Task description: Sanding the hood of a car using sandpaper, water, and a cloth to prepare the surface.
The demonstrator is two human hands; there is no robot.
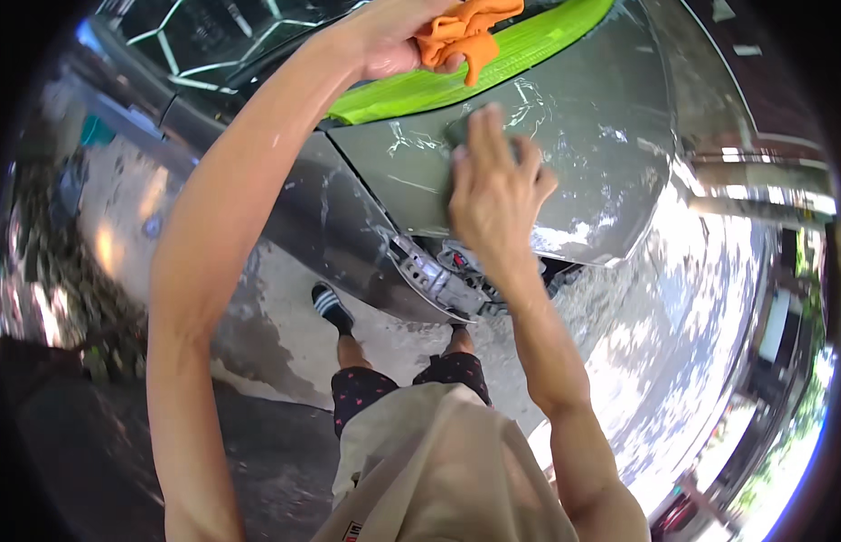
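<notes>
We find an outdoor area with concrete ground (380,352), strongly sunlit on the right. Over its far part stands a dark grey vehicle; its glossy panel (583,172), the surface being worked, lies centre-right, bearing pale streaks or reflections, which we cannot tell apart. A bright green strip (551,41) runs along the panel's far edge. At the near edge we note an opening with an exposed metal bracket (429,275).

The left hand (398,45), at the far side, has its fingers closed around a bunched orange cloth (474,36). The right hand (500,181) lies over the panel, its blurred fingers holding a dark pad (455,133) against it.

In our judgement, grit under the pad could scratch the finish, an overlong stroke could rub the strip, and a nearward slip could catch knuckles on the bracket.
</notes>
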